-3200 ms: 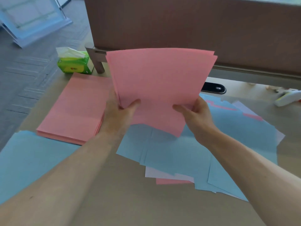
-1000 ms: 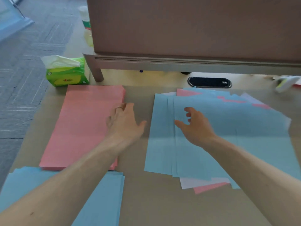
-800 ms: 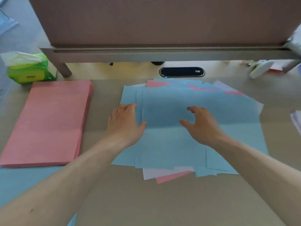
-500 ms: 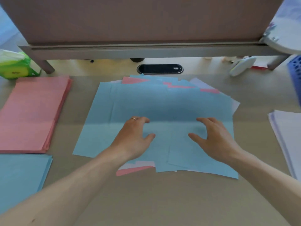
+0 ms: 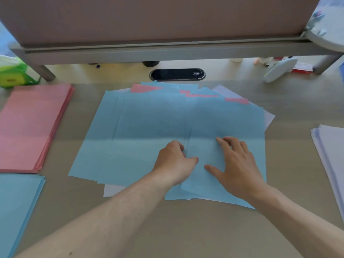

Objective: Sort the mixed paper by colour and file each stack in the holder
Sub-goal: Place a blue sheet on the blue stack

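Head view: the mixed pile (image 5: 149,127) lies fanned out mid-counter (image 5: 186,229), blue on top, with pink and white corners showing at its far and near edges. The left hand (image 5: 175,162) pinches the top blue sheet (image 5: 206,153) at its left edge in a narrow grip. The right hand (image 5: 236,164) lies flat on it, fingers spread. Bare strips separate the pile from the pink stack (image 5: 31,123), the blue stack (image 5: 16,205) and the white stack (image 5: 331,155).

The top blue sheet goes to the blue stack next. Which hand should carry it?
Left, probably. The left hand sits at the left edge of the top blue sheet, and the blue stack lies on that side. The right hand lies flat on the sheet and would have to cross over.
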### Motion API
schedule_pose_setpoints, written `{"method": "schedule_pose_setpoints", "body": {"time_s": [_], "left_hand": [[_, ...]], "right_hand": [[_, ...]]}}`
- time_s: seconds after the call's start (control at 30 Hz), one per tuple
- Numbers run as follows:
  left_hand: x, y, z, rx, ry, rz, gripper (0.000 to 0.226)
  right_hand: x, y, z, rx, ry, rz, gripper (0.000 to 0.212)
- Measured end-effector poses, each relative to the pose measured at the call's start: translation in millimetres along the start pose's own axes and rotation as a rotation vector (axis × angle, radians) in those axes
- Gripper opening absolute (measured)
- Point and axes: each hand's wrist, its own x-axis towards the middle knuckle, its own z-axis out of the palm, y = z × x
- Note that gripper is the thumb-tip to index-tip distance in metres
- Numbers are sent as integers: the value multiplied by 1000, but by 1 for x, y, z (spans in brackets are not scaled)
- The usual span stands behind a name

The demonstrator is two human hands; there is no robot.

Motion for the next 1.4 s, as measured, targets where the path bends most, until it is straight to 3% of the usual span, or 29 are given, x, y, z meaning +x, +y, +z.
{"method": "schedule_pose_setpoints", "body": {"time_s": [0.1,0.2,0.3,0.43,0.6,0.73,0.77,0.83,0.93,1.0,1.07,1.2,1.4], "left_hand": [[5,3,6,-212,29,-79,42],[6,5,11,-226,5,-87,17],[10,5,8,-140,27,7,25],[17,-4,-38,-23,223,104,27],[17,-63,-117,30,360,12,29],[15,-111,-138,78,364,-47,25],[15,-118,-138,90,366,-55,20],[17,-125,-134,78,398,-67,15],[21,-127,-130,6,399,-79,42],[25,-124,-131,-9,357,-91,45],[28,-124,-134,-68,322,-115,42],[35,-126,-139,-186,267,-156,35],[35,-122,-138,-284,221,-104,14]], "right_hand": [[-1,0,4,-9,34,-1,86],[0,-2,3,-12,32,5,86],[4,-11,3,10,38,-13,85],[17,-33,-3,25,55,-59,82],[26,-62,-8,119,38,-72,80],[37,-88,-7,447,-13,161,77],[41,-96,-10,542,-35,260,69],[50,-106,-11,741,-50,409,30],[63,-113,-9,893,-58,465,37],[70,-116,-8,941,-90,490,34],[74,-123,-8,954,-130,497,34],[80,-133,-4,888,-126,470,14],[83,-132,5,529,20,389,30]]}}
